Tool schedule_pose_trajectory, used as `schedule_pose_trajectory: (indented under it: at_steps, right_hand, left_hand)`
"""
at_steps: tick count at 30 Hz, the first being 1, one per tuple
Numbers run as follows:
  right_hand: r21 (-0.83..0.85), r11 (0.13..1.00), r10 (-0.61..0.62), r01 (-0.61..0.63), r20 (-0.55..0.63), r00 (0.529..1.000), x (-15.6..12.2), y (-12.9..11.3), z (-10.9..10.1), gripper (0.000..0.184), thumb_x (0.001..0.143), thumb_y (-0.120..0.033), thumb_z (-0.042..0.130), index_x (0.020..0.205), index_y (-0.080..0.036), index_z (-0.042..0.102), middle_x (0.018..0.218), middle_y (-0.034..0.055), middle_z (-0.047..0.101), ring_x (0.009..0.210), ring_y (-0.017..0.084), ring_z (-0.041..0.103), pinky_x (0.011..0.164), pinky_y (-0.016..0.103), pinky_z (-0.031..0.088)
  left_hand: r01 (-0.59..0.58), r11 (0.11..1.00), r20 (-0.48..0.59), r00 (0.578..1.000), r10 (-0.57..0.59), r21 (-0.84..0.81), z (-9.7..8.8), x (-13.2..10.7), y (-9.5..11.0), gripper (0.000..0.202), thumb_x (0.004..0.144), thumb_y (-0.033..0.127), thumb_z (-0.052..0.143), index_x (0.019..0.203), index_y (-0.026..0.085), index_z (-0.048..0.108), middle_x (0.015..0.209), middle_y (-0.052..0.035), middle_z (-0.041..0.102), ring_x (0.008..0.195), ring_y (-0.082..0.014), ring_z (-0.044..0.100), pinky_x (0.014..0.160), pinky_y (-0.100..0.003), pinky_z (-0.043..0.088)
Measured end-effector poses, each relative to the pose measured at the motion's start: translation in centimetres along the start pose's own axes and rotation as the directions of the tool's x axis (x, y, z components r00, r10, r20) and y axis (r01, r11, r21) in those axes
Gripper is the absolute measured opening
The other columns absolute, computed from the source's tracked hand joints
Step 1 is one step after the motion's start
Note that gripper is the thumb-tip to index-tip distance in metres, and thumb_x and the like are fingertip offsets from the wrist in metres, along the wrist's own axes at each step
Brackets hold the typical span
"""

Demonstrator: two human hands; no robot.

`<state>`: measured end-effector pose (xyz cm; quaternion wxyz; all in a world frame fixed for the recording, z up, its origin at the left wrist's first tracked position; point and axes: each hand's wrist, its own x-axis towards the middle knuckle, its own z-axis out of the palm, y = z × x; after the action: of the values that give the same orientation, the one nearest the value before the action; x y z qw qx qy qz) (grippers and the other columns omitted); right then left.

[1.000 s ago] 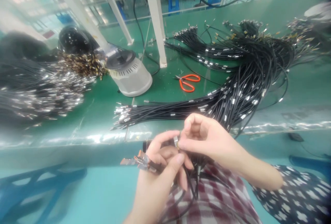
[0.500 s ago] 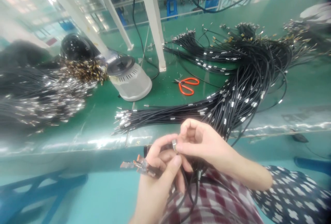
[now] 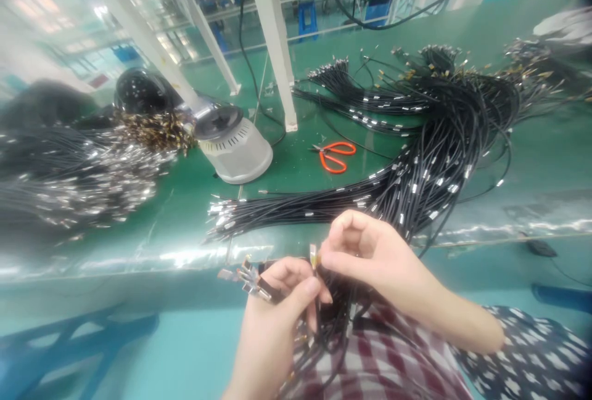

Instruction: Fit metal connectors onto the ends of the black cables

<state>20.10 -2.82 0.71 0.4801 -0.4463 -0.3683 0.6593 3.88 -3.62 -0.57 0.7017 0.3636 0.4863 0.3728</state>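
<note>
Your left forefinger, which reached across to the other hand half a second ago, has now curled back beside your thumb, so the slim metal tip (image 3: 313, 253) stands upright and more exposed between your hands, just in front of the table's (image 3: 185, 193) near edge. For the handling of that tip, this means its upper end is no longer screened by the finger.

Your left hand (image 3: 280, 298) is closed, thumb pressed to the curled fingers below the tip, with a bunch of metal cable ends (image 3: 252, 280) jutting out past its outer side. Your right hand (image 3: 367, 251) has thumb and forefinger drawn together at the tip's right side and appears to be pinching it, though blur hides the exact contact.

Your palm and fingers cover where the tip's cable runs. Below, black cables (image 3: 340, 341) tangle over the checked cloth (image 3: 393, 366), and their ends can't be traced. The pile of cable ends (image 3: 124, 172) along the table's left end is smeared, and the pale thing (image 3: 567, 27) at its far right corner is cut off and unreadable.
</note>
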Motion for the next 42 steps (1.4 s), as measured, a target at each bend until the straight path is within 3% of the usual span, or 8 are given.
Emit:
schedule_pose_trajectory:
  at_steps: [7,12,19,24,29,35,42]
  right_hand:
    - [0.012,0.999,0.035,-0.034,-0.047,0.998,0.0,-0.1,0.0,0.037,0.067,-0.033,0.082,0.079,-0.019,0.051,0.069,-0.0011,0.070,0.063,0.012,0.063,0.066,0.027,0.046]
    - [-0.021,1.000,0.004,-0.006,-0.074,0.997,0.1,0.1,0.1,0.036,0.066,-0.031,0.083,0.077,-0.018,0.051,0.070,-0.0025,0.070,0.064,0.011,0.062,0.066,0.026,0.046]
    - [0.055,0.998,0.008,-0.005,-0.050,0.999,0.1,0.5,0.6,0.035,0.069,-0.026,0.081,0.077,-0.020,0.048,0.061,-0.0025,0.070,0.054,0.012,0.064,0.060,0.027,0.048]
    - [0.071,0.997,-0.001,0.006,-0.072,0.997,0.3,0.8,0.9,0.035,0.070,-0.023,0.081,0.076,-0.020,0.046,0.054,-0.0054,0.067,0.046,0.010,0.061,0.055,0.024,0.048]
    - [0.089,0.996,-0.005,0.009,-0.045,0.999,0.8,1.1,0.6,0.036,0.067,-0.018,0.081,0.075,-0.020,0.046,0.056,-0.0057,0.068,0.051,0.010,0.064,0.057,0.022,0.050]
    - [-0.043,0.998,-0.055,0.052,-0.071,0.996,1.1,0.6,0.4,0.033,0.067,-0.012,0.079,0.071,-0.018,0.047,0.060,-0.0037,0.069,0.057,0.011,0.065,0.058,0.022,0.051]
    - [-0.080,0.995,-0.064,0.059,-0.069,0.996,1.0,0.7,0.4,0.031,0.069,-0.008,0.073,0.071,-0.019,0.045,0.061,-0.0031,0.069,0.058,0.012,0.065,0.060,0.024,0.050]
  left_hand:
    - [-0.006,0.999,0.004,1.000,0.006,-0.052,0.2,-0.1,-0.2,0.016,0.080,0.026,0.070,0.074,0.017,0.057,0.060,0.0011,0.063,0.048,-0.0077,0.048,0.047,-0.019,0.036]
    - [0.012,0.998,0.000,1.000,-0.012,-0.056,0.1,-0.2,-0.2,0.018,0.074,0.022,0.075,0.074,0.018,0.057,0.056,0.0034,0.061,0.047,-0.0082,0.047,0.044,-0.018,0.035]
    - [0.013,0.994,-0.062,0.998,-0.020,-0.112,0.4,-0.2,-0.2,0.015,0.074,0.022,0.073,0.068,0.015,0.060,0.058,-0.0014,0.066,0.049,-0.0090,0.050,0.045,-0.017,0.038]
    - [0.022,0.984,-0.028,0.999,-0.027,-0.178,0.3,-0.1,-0.8,0.015,0.079,0.022,0.069,0.068,0.015,0.062,0.063,-0.0023,0.068,0.046,-0.0077,0.049,0.045,-0.017,0.038]
    - [0.061,0.973,0.035,0.998,-0.054,-0.225,0.1,0.1,-0.9,0.020,0.080,0.026,0.070,0.065,0.015,0.063,0.056,-0.0003,0.063,0.044,-0.0076,0.048,0.044,-0.018,0.038]
    - [0.050,0.971,0.020,0.999,-0.046,-0.233,0.3,0.1,-0.9,0.018,0.082,0.024,0.068,0.067,0.016,0.063,0.056,0.0004,0.063,0.045,-0.0075,0.049,0.043,-0.017,0.038]
    - [0.039,0.977,-0.035,0.998,-0.048,-0.209,0.6,0.0,-1.0,0.020,0.081,0.026,0.069,0.066,0.014,0.062,0.057,-0.0001,0.062,0.044,-0.0065,0.046,0.042,-0.016,0.035]
